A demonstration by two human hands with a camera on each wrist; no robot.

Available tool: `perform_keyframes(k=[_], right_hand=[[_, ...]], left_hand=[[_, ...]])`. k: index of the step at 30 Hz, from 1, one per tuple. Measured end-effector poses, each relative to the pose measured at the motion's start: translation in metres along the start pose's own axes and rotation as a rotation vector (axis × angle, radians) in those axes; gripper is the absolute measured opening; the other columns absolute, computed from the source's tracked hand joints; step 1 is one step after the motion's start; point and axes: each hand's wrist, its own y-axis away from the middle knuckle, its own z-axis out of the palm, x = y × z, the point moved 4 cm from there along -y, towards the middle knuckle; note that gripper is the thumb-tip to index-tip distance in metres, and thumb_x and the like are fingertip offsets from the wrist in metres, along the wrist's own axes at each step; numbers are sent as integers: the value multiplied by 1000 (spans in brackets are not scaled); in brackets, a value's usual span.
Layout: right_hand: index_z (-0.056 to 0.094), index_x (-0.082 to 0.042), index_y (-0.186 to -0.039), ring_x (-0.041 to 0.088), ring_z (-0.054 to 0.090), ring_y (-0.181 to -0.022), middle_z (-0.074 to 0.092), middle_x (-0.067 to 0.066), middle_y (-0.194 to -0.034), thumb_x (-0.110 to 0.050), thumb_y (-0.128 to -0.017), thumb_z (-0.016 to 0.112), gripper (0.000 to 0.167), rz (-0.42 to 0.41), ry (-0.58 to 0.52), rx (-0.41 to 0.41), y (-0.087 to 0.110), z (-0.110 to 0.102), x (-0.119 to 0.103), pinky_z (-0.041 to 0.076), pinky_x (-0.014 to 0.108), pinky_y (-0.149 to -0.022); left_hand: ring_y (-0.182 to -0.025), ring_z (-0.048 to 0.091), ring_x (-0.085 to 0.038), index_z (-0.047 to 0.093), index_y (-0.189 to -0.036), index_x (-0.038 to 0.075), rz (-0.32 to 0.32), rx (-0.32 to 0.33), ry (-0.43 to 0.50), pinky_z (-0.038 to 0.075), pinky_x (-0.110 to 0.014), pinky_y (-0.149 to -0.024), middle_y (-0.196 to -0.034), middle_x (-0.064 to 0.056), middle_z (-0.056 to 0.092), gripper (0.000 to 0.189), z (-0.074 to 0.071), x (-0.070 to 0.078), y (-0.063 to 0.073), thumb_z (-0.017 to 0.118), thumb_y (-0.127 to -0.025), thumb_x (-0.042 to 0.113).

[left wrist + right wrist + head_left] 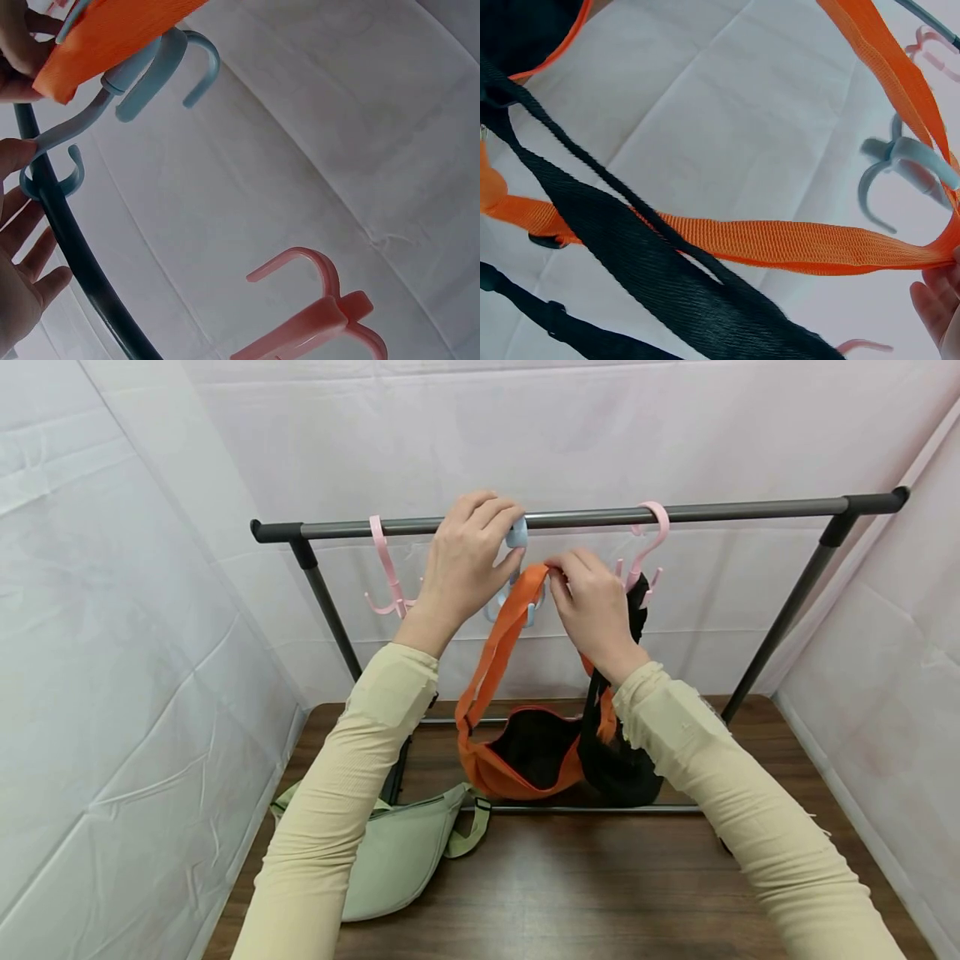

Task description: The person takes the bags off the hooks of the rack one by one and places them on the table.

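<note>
My left hand (465,556) is up at the rail, its thumb and fingers around the top of a light-blue rotating hook hanger (517,533). In the left wrist view, the thumb presses the hanger's stem (79,127) while the fingers spread behind the rail. My right hand (592,606) pinches the top of an orange bag strap (501,639) beside the hanger's lower prongs. The strap runs down to an orange bag (487,772), its mouth gaping over a dark lining. In the right wrist view, the strap (795,244) loops close around the blue prongs (911,161).
A dark metal rail (585,518) spans the rack. Pink hook hangers hang at left (386,568) and right (656,527); a black bag (622,772) hangs from the right one. A pale green waist bag (405,860) lies on the brown wooden surface (570,885).
</note>
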Motion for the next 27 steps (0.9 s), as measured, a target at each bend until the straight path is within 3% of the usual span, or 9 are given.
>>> perform_keyframes(k=[10,19,23,27], right_hand=[[65,3,-91,25,58,-74,61,14,-84,-7,-91,51,16,-68,5,48,-7,-8,-14,49,35,-67],[65,4,-90,27,58,-78,60,15,-82,-4,-92,48,19,-201,19,112,-6,-20,-30,50,34,-71],[65,4,-90,26,58,-78,61,14,-82,-3,-91,49,18,-202,10,113,-1,-23,-34,50,34,-70],[66,3,-89,26,58,-76,61,13,-82,-4,-91,49,18,-189,0,119,4,-28,-37,50,34,-69]], left_hand=[[-109,49,-24,64,-107,3,-20,-11,4,36,-26,-98,-108,-7,63,27,1,-3,0,61,-85,18],[-110,49,-24,64,-109,4,-39,7,3,37,-26,-98,-111,-7,63,29,-1,-5,3,61,-85,19],[-111,48,-25,63,-112,2,-45,40,15,35,-26,-99,-114,-9,61,31,-5,-6,12,61,-84,16],[-111,49,-27,63,-110,0,-32,102,59,34,-27,-100,-113,-11,62,29,-16,-3,30,60,-84,13]])
